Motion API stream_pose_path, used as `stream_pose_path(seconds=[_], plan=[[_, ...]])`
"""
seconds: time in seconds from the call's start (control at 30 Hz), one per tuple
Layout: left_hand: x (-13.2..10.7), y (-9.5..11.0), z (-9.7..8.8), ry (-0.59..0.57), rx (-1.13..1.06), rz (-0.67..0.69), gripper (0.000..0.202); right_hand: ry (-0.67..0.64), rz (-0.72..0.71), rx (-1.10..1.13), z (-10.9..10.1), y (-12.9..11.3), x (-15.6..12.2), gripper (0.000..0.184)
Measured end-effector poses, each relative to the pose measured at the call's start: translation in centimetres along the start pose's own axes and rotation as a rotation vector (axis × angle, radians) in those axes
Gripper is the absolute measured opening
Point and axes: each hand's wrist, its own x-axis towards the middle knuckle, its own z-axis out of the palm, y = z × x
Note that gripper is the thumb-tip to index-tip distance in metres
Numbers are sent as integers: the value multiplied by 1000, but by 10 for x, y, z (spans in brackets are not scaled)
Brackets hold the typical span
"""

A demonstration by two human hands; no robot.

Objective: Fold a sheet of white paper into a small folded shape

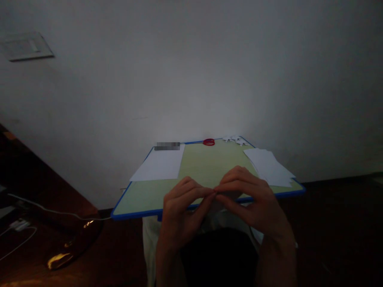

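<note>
Over the front edge of a small table [206, 163] with a pale green top and blue rim, both hands meet at the fingertips. My left hand [181, 205] is closed in a pinch of thumb and forefinger. Pinched the same way, my right hand [254, 197] touches the left fingertips. Whatever lies between them is too small and dim to make out; a faint pale patch shows just below the fingertips. Nearest to the hands on the tabletop are a white paper sheet [161, 163] at the left and a stack of white paper sheets [267, 165] at the right.
Red-handled scissors [208, 142] lie at the table's back edge. Right of them are several small white paper pieces [236, 140]. A dark, pixelated object [166, 146] lies at the back left. Behind stands a wall [191, 71]; a white cable [54, 211] runs at left.
</note>
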Motion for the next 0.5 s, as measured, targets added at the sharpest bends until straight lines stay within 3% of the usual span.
stream_pose_path(seconds=[0.3,0.5], plan=[[-2,3,-4,-5,1,-4,15,-52,-4,5,7,-3,4,15],[-6,1,-6,20,10,-13,15,-61,-28,69,-3,7,0,16]])
